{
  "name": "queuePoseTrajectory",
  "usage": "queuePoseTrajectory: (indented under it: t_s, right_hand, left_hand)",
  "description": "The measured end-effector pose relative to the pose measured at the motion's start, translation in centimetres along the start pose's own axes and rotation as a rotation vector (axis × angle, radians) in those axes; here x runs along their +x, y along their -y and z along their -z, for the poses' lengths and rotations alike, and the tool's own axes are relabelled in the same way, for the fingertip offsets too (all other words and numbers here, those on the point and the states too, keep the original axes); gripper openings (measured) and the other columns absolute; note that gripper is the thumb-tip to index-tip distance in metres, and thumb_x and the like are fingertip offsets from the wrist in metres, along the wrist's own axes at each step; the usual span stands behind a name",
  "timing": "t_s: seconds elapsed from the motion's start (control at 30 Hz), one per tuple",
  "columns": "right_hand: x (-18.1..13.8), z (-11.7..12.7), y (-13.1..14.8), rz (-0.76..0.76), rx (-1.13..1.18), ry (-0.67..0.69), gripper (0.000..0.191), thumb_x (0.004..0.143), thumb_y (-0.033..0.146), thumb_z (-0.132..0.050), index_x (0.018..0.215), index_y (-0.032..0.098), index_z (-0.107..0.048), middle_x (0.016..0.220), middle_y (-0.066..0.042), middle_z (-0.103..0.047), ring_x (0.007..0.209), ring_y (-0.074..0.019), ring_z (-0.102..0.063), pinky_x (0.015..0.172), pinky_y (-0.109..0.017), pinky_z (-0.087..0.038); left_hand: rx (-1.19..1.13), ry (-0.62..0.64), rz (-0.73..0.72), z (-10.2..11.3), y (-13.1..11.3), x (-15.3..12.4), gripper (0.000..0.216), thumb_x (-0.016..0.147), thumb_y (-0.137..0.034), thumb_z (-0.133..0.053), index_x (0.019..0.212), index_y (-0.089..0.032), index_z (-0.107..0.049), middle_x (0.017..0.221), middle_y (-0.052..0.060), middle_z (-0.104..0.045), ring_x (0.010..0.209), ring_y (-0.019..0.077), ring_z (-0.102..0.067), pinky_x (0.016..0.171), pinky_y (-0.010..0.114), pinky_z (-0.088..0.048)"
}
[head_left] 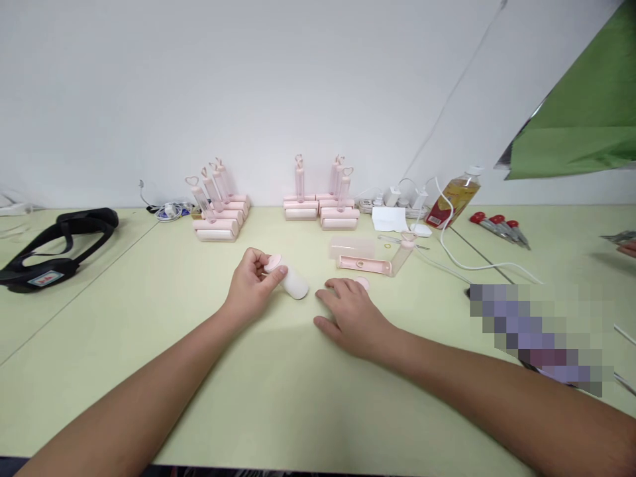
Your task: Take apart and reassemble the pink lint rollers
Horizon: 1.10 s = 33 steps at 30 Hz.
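My left hand (256,281) grips a white lint-roller roll (295,285), its thumb and fingers about the pink cap (274,264) at the upper end. The roll tilts, its lower end pointing right toward my other hand. My right hand (352,315) is open, fingers spread low over the table beside a round pink cap (362,283), which its fingers partly cover. Just beyond lies a pink lint-roller frame (365,265) with no roll in it and its clear handle (402,255) raised. A clear pinkish cover (352,247) lies behind the frame.
Pink lint rollers with rolls stand in groups at the back left (215,228) and back centre (339,218). At right are a drink bottle (454,199), white cables (477,267), red-capped tubes (497,225) and a blurred-out object (536,338). A black headset strap (64,245) lies left.
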State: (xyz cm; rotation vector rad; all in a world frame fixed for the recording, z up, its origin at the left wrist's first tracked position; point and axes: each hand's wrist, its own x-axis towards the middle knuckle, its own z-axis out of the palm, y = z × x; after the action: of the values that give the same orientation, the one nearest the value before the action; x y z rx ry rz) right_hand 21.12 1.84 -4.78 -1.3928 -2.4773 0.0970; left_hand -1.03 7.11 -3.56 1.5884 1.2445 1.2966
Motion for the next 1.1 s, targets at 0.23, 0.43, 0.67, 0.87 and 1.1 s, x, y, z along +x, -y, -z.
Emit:
queuePoseTrajectory:
  t_s: [0.23,0.43,0.67,0.87,1.1]
  right_hand:
    - [0.1,0.4,0.4,0.066,-0.063,-0.092,0.027,0.088,0.031,-0.054,0.107,0.014,-0.063,0.121,-0.017,-0.055,0.110,-0.0313,-0.045,0.091,-0.045,-0.038]
    - [0.9,-0.1,-0.7,-0.058,-0.073,0.108,0.019,0.093,0.022,-0.044,0.100,0.018,-0.061,0.096,-0.008,-0.055,0.075,-0.0180,-0.050,0.060,-0.029,-0.036]
    - [1.0,-0.2,-1.2,-0.069,0.087,0.037,0.015,0.095,0.023,-0.044,0.095,0.015,-0.057,0.097,-0.006,-0.050,0.067,-0.0126,-0.048,0.058,-0.028,-0.036]
    - [1.0,0.0,-1.1,-0.023,0.084,0.070,0.010,0.091,0.018,-0.046,0.092,0.017,-0.056,0.091,-0.004,-0.049,0.067,-0.0130,-0.047,0.057,-0.027,-0.034]
    - [0.9,-0.3,-1.3,-0.064,0.165,0.044,0.015,0.090,0.023,-0.049,0.098,0.017,-0.059,0.096,-0.006,-0.049,0.069,-0.0135,-0.049,0.059,-0.027,-0.037]
  left_hand:
    - [0.516,0.407,0.051,2.0,-0.6,0.6,0.040,0.071,-0.049,-0.068,0.101,-0.023,-0.059,0.094,0.001,-0.063,0.079,0.0190,-0.060,0.066,0.028,-0.045]
    - [0.778,0.615,-0.067,2.4,-2.0,0.1,0.032,0.075,-0.036,-0.059,0.105,-0.027,-0.066,0.100,0.003,-0.065,0.085,0.0223,-0.062,0.069,0.030,-0.045]
    - [0.726,0.543,-0.035,2.4,-2.2,-0.1,0.029,0.072,-0.025,-0.054,0.101,-0.025,-0.058,0.088,0.002,-0.066,0.075,0.0220,-0.061,0.060,0.028,-0.041]
    - [0.668,0.490,-0.023,1.9,-2.2,-0.4,0.029,0.071,-0.026,-0.056,0.098,-0.024,-0.048,0.079,0.000,-0.062,0.066,0.0194,-0.058,0.053,0.026,-0.035]
    - [0.580,0.510,-0.028,1.6,-1.8,-0.6,0.031,0.072,-0.033,-0.060,0.098,-0.025,-0.045,0.083,0.000,-0.062,0.067,0.0180,-0.058,0.053,0.026,-0.038]
